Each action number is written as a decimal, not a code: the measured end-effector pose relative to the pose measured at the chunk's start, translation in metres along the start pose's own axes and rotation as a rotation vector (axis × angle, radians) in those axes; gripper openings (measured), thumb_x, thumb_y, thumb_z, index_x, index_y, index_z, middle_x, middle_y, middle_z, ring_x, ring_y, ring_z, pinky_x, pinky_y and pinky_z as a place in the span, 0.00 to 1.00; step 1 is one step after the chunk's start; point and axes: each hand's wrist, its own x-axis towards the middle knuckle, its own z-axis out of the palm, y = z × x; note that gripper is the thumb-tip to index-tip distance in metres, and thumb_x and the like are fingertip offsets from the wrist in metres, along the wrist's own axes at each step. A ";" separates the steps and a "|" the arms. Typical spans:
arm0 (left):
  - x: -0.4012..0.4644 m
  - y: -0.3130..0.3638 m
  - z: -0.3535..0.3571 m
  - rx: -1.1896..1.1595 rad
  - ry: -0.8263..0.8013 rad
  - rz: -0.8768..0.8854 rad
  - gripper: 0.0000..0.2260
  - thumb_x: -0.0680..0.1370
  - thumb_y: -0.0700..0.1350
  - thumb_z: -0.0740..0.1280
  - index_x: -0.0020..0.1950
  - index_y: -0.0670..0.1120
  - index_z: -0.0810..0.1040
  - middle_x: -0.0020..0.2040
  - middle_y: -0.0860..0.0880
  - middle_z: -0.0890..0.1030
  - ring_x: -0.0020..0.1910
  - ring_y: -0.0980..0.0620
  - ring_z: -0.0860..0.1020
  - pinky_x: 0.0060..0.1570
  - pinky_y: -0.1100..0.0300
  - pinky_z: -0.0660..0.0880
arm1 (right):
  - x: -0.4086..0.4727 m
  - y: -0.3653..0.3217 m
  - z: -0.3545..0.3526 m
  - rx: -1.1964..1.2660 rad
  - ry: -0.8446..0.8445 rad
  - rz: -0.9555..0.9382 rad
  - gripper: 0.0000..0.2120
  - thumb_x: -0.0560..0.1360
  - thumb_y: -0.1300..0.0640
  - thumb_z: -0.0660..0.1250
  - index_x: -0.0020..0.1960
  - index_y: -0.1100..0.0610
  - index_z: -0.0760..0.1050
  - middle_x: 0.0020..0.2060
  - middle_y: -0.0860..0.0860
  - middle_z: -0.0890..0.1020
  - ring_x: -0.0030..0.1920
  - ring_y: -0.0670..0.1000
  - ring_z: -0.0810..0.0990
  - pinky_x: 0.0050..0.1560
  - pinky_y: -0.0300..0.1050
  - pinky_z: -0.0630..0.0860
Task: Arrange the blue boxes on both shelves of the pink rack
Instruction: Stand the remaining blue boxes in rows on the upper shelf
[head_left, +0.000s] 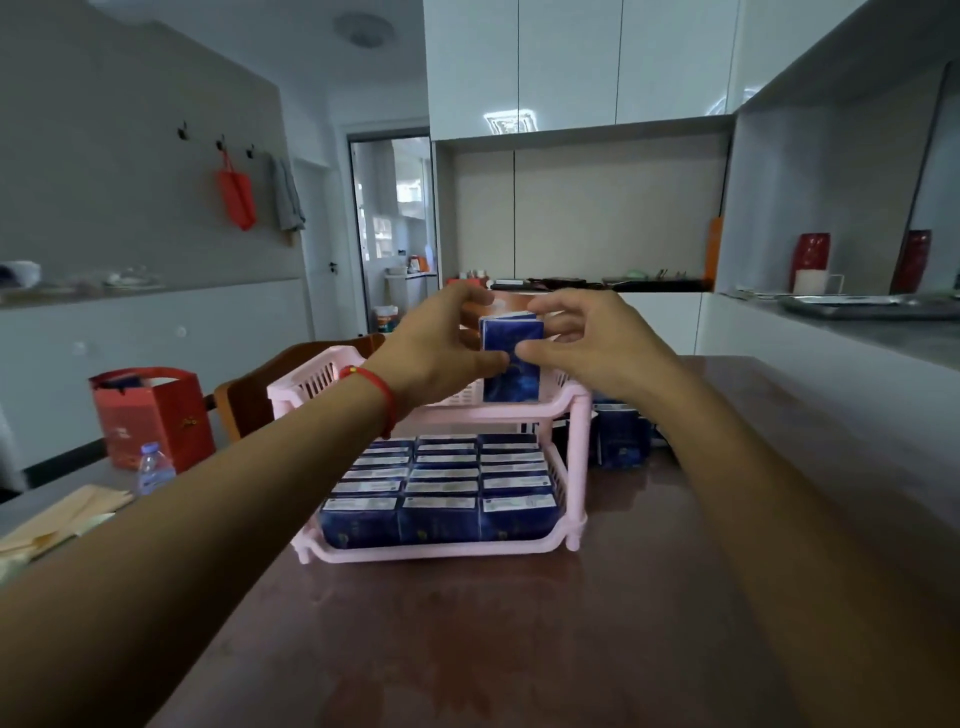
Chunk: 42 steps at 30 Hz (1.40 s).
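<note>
Holding one blue box (511, 358) upright over the top shelf of the pink rack (576, 415), both hands on it. Box long axis approx vertical, bottom edge at or just inside the shelf near the rack's right end; can't tell if it touches the shelf floor yet. Left hand (441, 348) pinches the box's left side, thumb at front, fingers curled over the top. Right hand (587, 343) pinches the right side likewise, thumb tip meeting the front face. Hands about equally near; box sits between them, so the coming move is prob. straight down w/ no sideways shift.

Top shelf left of the box looks bare as far as visible, partly hidden by the left wrist. Lower shelf of rack: full, blue boxes in three columns, labels up. Est. task a bit past half done.

More blue boxes (621, 436) stand on the table (519, 649) just right of the rack, behind its right post. Left of rack: red gift bag (150, 415), water bottle (153, 467), wooden chair behind.
</note>
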 end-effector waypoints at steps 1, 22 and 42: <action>0.001 0.001 0.002 0.031 0.003 -0.009 0.29 0.73 0.39 0.76 0.70 0.50 0.69 0.57 0.51 0.76 0.52 0.51 0.80 0.50 0.57 0.81 | -0.001 -0.001 0.002 -0.018 0.002 -0.001 0.24 0.71 0.53 0.76 0.66 0.50 0.75 0.56 0.47 0.83 0.52 0.45 0.81 0.55 0.45 0.79; 0.030 -0.002 0.004 -0.184 -0.316 -0.225 0.23 0.71 0.30 0.75 0.50 0.54 0.69 0.47 0.57 0.76 0.48 0.56 0.77 0.62 0.53 0.73 | 0.007 0.008 -0.014 -0.089 0.036 0.111 0.18 0.76 0.49 0.70 0.65 0.51 0.77 0.59 0.49 0.80 0.57 0.50 0.78 0.58 0.47 0.74; 0.065 -0.022 0.006 -0.279 -0.555 -0.189 0.33 0.72 0.29 0.74 0.71 0.49 0.65 0.65 0.46 0.76 0.61 0.49 0.79 0.55 0.60 0.81 | 0.009 0.019 -0.015 -0.090 0.070 0.099 0.11 0.78 0.53 0.67 0.60 0.52 0.79 0.60 0.50 0.80 0.54 0.48 0.76 0.52 0.44 0.69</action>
